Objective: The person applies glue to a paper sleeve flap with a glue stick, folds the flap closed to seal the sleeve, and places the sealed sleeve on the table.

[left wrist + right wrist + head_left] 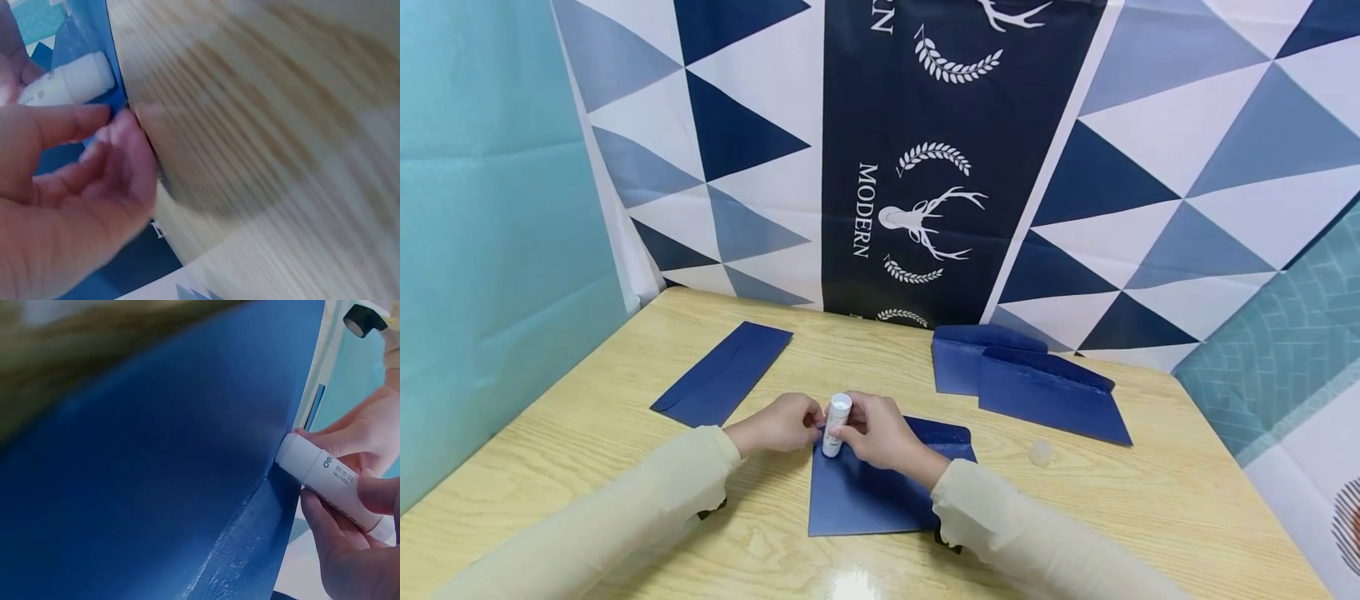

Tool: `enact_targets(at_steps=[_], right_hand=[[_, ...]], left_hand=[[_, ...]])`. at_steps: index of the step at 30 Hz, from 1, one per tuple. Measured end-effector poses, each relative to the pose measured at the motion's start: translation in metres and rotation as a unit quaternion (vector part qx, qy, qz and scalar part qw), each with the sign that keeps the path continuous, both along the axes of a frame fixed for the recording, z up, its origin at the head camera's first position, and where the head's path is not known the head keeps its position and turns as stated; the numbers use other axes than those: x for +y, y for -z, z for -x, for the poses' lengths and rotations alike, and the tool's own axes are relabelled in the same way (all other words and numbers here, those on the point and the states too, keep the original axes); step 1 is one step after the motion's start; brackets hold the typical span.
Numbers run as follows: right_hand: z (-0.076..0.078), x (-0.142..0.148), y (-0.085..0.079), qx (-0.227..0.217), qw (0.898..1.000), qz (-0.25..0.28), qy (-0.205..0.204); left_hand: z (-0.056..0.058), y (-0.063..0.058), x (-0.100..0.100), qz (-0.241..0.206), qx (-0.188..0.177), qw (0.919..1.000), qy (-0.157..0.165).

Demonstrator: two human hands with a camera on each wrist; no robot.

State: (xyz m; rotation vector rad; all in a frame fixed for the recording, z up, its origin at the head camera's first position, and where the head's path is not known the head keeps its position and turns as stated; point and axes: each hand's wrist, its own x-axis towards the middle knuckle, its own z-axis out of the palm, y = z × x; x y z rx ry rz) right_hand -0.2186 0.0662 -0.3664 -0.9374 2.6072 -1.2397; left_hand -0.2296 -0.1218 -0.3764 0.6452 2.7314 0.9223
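Observation:
A dark blue envelope (865, 504) lies on the table in front of me with its flap opened away. My right hand (883, 433) grips a white glue stick (836, 427), tilted, its lower end at the flap's left corner. In the right wrist view a shiny strip of glue (228, 556) runs along the flap up to the glue stick (337, 481). My left hand (781, 423) pinches the envelope's left corner between thumb and curled fingers. Seen from the left wrist, the fingertips (128, 128) are right at the envelope's edge, beside the stick.
Another blue envelope (722, 375) lies flat at the left, its flap folded down. Two more envelopes with raised flaps, a front one (1045, 404) overlapping a rear one (955, 362), lie at the back right. A small translucent round cap (1040, 452) sits on the wooden table (1150, 517).

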Motion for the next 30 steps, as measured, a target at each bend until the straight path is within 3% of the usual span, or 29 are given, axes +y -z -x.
enact_targets(at_steps=[3, 12, 20, 30], right_hand=[[0.001, 0.0, 0.0, -0.002, 1.0, -0.004, 0.005], [0.004, -0.001, 0.0, 0.003, 1.0, -0.003, 0.0], [0.003, -0.003, 0.005, -0.001, 1.0, -0.004, -0.007], [0.004, 0.003, 0.002, 0.018, 0.999, -0.041, 0.005]], left_hand=[[-0.003, -0.001, -0.001, 0.002, -0.003, 0.9998, -0.02], [-0.009, 0.002, 0.0, -0.003, 0.037, 0.9989, -0.028], [-0.011, 0.008, 0.0, -0.012, 0.04, 0.9978, -0.052], [-0.005, 0.007, 0.004, -0.001, 0.045, 0.9973, -0.057]])
